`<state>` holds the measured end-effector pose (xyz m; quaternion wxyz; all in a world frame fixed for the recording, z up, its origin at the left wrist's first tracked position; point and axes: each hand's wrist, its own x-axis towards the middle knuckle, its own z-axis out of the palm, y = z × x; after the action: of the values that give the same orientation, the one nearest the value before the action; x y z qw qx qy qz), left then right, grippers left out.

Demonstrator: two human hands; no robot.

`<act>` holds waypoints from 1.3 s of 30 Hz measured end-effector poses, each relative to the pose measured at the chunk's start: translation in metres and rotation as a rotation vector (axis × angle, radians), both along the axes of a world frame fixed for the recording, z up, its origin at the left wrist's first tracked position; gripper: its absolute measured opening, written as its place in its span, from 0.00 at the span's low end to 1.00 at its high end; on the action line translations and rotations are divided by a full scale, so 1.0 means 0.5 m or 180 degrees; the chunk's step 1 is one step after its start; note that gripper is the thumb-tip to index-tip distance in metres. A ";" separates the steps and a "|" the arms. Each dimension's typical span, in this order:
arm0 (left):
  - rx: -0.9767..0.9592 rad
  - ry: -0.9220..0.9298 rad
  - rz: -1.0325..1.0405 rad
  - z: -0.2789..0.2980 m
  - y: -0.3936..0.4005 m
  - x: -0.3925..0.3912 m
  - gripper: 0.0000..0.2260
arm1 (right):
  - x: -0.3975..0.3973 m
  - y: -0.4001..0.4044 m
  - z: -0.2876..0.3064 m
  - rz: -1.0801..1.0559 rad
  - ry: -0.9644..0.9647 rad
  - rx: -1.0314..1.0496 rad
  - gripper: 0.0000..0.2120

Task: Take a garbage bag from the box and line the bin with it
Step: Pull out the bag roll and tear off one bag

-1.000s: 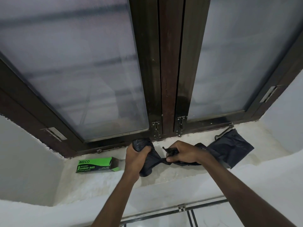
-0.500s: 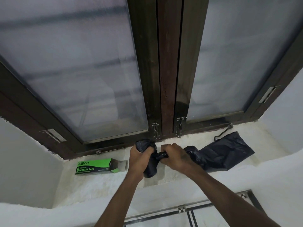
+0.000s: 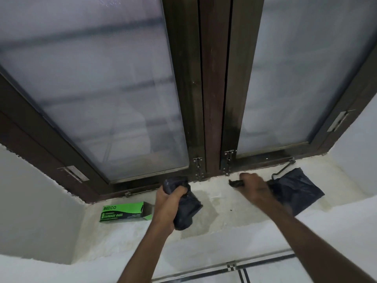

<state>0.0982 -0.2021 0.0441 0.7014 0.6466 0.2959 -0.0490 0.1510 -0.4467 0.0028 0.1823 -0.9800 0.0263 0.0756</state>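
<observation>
Head view: As the two hands part over the pale stone window sill, a black plastic bag appears torn free of its roll.
Left hand: The left hand, at about 7 o'clock from the window's centre post, has its fingers curled tight round the dark rolled bundle of garbage bags.
Right hand: The right hand, at 3 o'clock from the left, clamps its fingers on the gathered neck of the separated black garbage bag, whose flat body trails to the right along the sill.
Box: The green and black cardboard garbage-bag box lies on its side at 9 o'clock from the left hand, just beside it, one end flap open.
Window: The dark wooden window frame with frosted panes stands shut at 12 o'clock.
Progress: A bag looks to be out of the box and off the roll, so the first half seems done. The bag is not yet opened out, and no bin shows here; lining it remains.
</observation>
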 end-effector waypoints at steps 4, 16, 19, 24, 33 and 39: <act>-0.0154 -0.0056 0.0497 -0.006 0.037 0.006 0.10 | 0.023 -0.024 0.046 0.0184 -0.0237 0.0342 0.07; -0.1104 0.0329 0.0425 -0.022 0.013 -0.008 0.16 | 0.002 0.022 0.007 0.1339 -0.0466 0.0039 0.32; -0.1358 0.0343 0.0464 -0.029 0.012 -0.005 0.18 | 0.004 0.024 -0.004 0.1290 -0.0578 -0.0412 0.35; -0.1623 0.0313 0.0535 -0.027 0.006 -0.007 0.20 | -0.044 0.065 0.027 0.0771 -0.1706 0.0138 0.11; -0.1750 -0.0461 0.0745 0.007 0.033 -0.020 0.21 | -0.160 0.261 0.043 0.0083 0.1380 0.4334 0.22; -0.0510 -0.0871 0.0830 0.019 0.128 -0.051 0.12 | -0.127 0.297 0.030 -0.0045 0.1102 0.4353 0.17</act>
<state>0.0725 -0.1379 0.0535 0.7847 0.5455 0.2741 0.1071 0.0874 -0.2984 0.0179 0.7510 -0.6193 0.0078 0.2289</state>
